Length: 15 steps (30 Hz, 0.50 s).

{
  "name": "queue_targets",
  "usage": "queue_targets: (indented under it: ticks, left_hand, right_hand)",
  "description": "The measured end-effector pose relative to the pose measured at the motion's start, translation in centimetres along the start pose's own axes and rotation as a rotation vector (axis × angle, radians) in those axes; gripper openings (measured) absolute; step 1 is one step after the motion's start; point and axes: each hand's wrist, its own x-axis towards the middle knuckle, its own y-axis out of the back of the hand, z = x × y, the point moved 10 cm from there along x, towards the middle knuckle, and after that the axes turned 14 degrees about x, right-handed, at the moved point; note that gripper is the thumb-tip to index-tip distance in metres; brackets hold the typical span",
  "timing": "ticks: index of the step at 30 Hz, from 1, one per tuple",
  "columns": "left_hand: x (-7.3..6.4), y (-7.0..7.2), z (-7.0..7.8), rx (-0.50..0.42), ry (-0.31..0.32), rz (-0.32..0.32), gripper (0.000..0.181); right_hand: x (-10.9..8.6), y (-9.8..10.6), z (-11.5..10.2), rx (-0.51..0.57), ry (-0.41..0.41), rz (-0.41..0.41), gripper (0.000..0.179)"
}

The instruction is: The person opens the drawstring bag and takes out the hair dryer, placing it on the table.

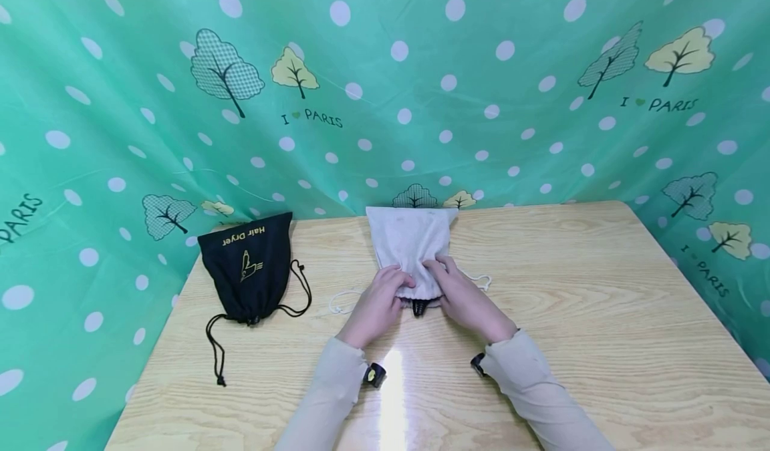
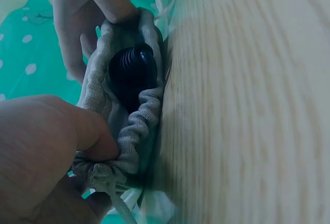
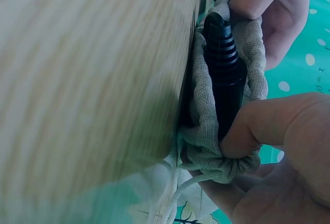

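Observation:
A light grey cloth drawstring bag (image 1: 410, 237) lies on the table, its gathered mouth facing me. My left hand (image 1: 379, 303) pinches one side of the mouth with thumb and fingers. On the other side my right hand (image 1: 468, 298) grips the edge in the same way, so the mouth is spread between them. Inside sits a black object with a ribbed cord sleeve (image 3: 223, 46) at its end, its smooth black body (image 3: 229, 95) running deeper into the cloth. The rest of it is hidden by the bag. White drawstrings (image 1: 343, 302) stick out at both sides.
To the left lies a black drawstring bag (image 1: 252, 270) with gold "Hair Dryer" lettering and black cords (image 1: 216, 351). The wooden table (image 1: 589, 304) ends at a green dotted curtain (image 1: 421, 137) behind and at both sides.

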Motion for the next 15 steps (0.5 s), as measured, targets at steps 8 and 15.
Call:
queue_targets:
  ticks: [8, 15]
  left_hand:
    - [-0.01, -0.08, -0.18, -0.010, 0.010, -0.009, 0.040]
    - [-0.03, 0.02, -0.29, -0.025, 0.025, -0.009, 0.038]
  right_hand:
    - [-0.03, 0.10, 0.26, 0.028, -0.041, -0.013, 0.070]
    - [-0.03, 0.21, 0.30, 0.046, -0.057, -0.023, 0.071]
